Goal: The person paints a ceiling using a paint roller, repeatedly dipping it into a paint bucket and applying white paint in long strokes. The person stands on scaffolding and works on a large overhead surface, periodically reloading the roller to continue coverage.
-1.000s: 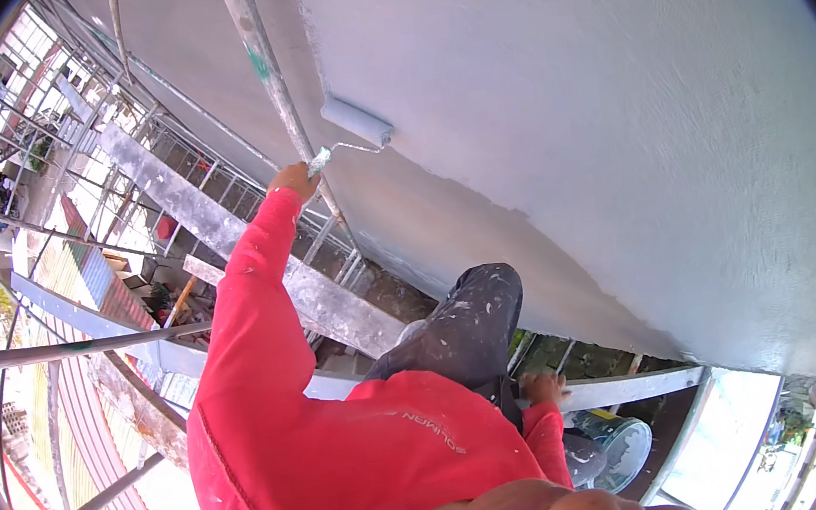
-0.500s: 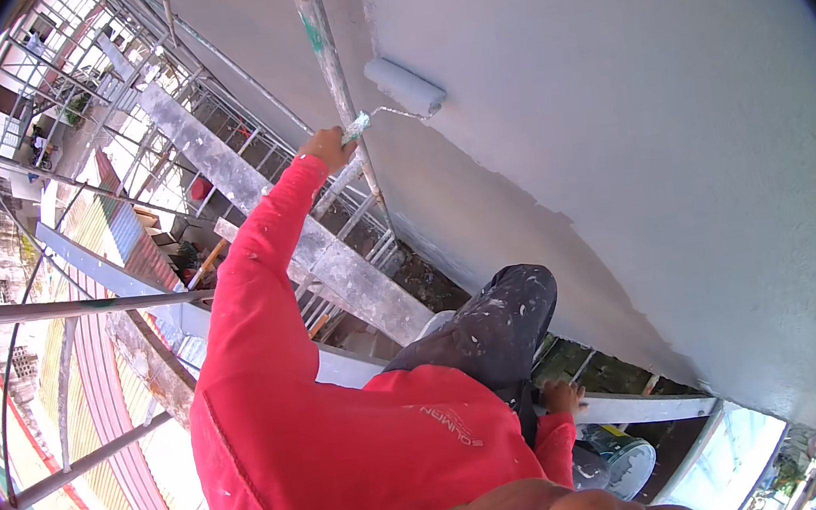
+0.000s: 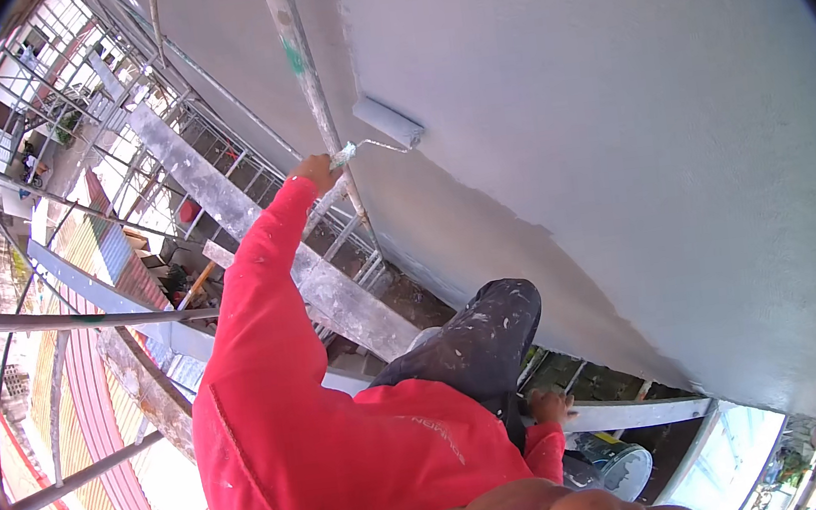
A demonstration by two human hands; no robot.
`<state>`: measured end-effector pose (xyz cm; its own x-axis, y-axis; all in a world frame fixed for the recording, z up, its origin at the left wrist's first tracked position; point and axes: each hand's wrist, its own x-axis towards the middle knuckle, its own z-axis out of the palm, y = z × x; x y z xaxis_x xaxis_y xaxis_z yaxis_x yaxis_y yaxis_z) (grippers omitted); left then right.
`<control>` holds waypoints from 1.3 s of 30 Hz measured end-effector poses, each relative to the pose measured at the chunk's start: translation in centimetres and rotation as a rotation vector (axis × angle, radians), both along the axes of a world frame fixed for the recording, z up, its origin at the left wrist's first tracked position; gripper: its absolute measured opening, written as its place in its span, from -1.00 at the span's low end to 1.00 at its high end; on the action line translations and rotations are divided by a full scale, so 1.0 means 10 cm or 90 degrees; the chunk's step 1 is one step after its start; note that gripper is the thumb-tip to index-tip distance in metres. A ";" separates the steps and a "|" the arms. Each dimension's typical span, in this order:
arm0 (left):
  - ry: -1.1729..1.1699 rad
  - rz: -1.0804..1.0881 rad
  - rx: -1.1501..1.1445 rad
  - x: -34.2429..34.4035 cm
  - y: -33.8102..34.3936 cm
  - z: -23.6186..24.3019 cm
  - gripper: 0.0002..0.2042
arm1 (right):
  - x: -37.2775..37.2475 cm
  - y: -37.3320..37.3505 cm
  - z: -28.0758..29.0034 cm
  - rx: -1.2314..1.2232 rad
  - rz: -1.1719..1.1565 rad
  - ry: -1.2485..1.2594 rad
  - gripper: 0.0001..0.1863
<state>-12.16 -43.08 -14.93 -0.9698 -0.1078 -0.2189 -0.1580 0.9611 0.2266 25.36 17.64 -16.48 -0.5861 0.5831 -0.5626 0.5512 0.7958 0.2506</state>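
Observation:
My left hand (image 3: 317,171), at the end of an outstretched red sleeve, is closed around the handle of a paint roller (image 3: 388,122). The roller's grey sleeve lies against the wall (image 3: 615,131), at the left border of a lighter grey coat. Its bent wire frame passes the upright scaffold pole (image 3: 307,75) beside my hand. Low and to the right, my right hand (image 3: 550,406) grips the edge of a pale plank (image 3: 637,413), its fingers partly seen. Just below that hand is a paint-smeared bucket (image 3: 626,472).
Grey scaffold planks (image 3: 197,168) run off to the upper left among metal tubes. A horizontal pipe (image 3: 83,317) crosses at left, above corrugated roofs (image 3: 110,420) far below. My bent knee (image 3: 505,314), in dark paint-spotted trousers, is close to the wall.
The roller has slid slightly down the wall with my left hand. The whole view has shifted a little. My right hand stays at the plank.

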 end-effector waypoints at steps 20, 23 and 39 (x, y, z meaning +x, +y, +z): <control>0.101 -0.026 0.020 0.12 -0.08 0.80 -0.46 | -0.07 -0.04 0.14 -0.011 -0.042 0.005 -0.40; 0.180 -0.025 0.046 0.18 -0.09 1.30 -0.45 | -0.07 -0.03 0.14 -0.010 -0.048 0.006 -0.40; 0.466 -0.028 0.078 -0.15 -0.29 3.50 -0.47 | 0.03 0.28 -0.32 -0.040 -0.030 -0.067 -0.33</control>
